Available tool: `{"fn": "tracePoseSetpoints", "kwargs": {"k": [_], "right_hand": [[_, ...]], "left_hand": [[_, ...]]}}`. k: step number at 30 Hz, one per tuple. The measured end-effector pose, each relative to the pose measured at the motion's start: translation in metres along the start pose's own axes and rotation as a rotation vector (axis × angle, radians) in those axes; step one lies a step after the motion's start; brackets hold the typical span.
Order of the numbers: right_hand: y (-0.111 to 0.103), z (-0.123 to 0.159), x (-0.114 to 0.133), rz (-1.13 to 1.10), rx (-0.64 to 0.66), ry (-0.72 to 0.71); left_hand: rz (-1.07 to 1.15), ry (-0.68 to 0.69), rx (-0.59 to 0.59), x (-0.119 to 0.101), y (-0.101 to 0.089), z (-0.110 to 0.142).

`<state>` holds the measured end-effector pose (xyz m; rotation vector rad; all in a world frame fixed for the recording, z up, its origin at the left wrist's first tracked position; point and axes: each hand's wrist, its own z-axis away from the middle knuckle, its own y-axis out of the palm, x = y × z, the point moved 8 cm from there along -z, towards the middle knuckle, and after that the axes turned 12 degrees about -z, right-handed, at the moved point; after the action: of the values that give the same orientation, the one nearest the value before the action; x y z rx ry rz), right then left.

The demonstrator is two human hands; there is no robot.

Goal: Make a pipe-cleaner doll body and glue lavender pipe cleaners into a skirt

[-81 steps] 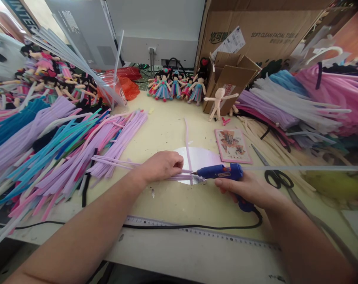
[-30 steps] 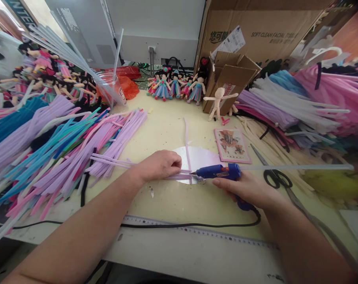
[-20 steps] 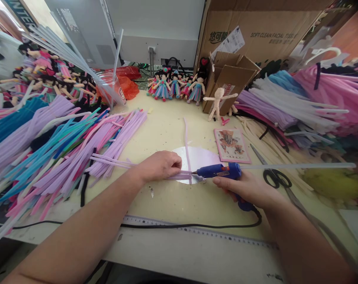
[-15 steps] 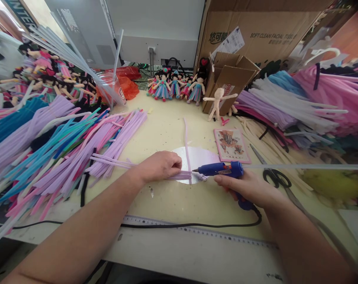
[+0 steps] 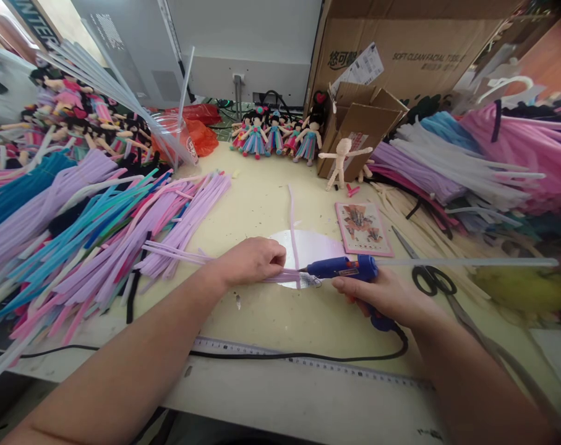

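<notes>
My right hand [image 5: 377, 290] is wrapped round a blue hot glue gun [image 5: 342, 267], with a long clear glue stick [image 5: 466, 262] jutting from its rear. The gun's tip touches or nearly touches the spot where a lilac pipe cleaner [image 5: 293, 222], lying lengthwise, crosses the ends of several sideways ones. Those lilac pipe cleaners [image 5: 287, 276] are pinched under my left hand [image 5: 255, 258], whose fingers are closed and pressed down on them. Beneath the crossing lies a shiny round disc [image 5: 317, 244], partly covered by the gun.
Bundled coloured pipe cleaners [image 5: 104, 235] fill the left side. Scissors [image 5: 433, 278] and a picture card [image 5: 364, 228] lie rightward. A ruler strip [image 5: 326, 364] and black cord [image 5: 271, 354] run along the front. Small dolls [image 5: 275, 133] and a cardboard box [image 5: 364, 127] stand behind.
My right hand has shifted the glue gun slightly left, bringing its tip onto or close to the crossing. My left hand stays nearly still.
</notes>
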<state>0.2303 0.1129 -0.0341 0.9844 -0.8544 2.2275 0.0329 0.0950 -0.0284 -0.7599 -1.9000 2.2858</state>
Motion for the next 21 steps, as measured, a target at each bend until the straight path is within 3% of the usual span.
{"fn": "tracePoseSetpoints", "kwargs": {"k": [21], "right_hand": [[0.0029,0.0041,0.0062,0.045,0.001,0.025]], "left_hand": [[0.008,0.056,0.009,-0.0081,-0.0017,0.0009]]}}
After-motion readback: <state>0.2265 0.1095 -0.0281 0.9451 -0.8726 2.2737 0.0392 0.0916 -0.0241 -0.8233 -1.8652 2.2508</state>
